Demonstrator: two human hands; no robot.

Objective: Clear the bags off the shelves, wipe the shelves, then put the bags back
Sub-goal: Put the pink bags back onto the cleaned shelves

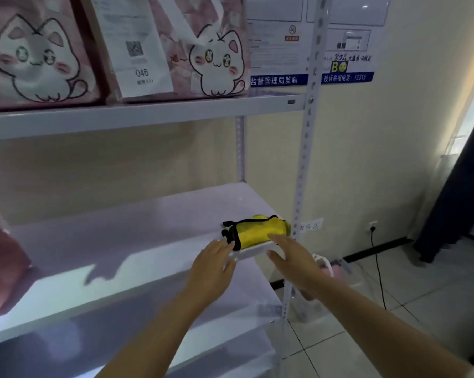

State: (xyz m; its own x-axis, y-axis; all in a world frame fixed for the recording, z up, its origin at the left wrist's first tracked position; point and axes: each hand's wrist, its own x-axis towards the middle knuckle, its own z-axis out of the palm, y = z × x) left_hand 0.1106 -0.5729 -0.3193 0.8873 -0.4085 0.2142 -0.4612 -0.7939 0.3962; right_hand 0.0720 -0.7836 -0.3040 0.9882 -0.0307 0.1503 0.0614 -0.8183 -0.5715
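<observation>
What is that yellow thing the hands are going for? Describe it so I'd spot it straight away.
Start at the white metal shelving rack and find its middle shelf. At that shelf's front right corner lies a folded bright yellow cloth with black edging, with the left hand and right hand open on either side. It is the only yellow thing there; the pink cat-print bags sit one shelf higher.

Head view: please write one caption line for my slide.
Both open hands, left hand and right hand, reach the folded yellow cloth on the middle shelf.

Pink bags, yellow cloth, white shelving

Pink bags point(39, 55) are showing white cartoon cats; a yellow cloth point(257, 230) is showing black trim on white shelves point(121, 236).
</observation>
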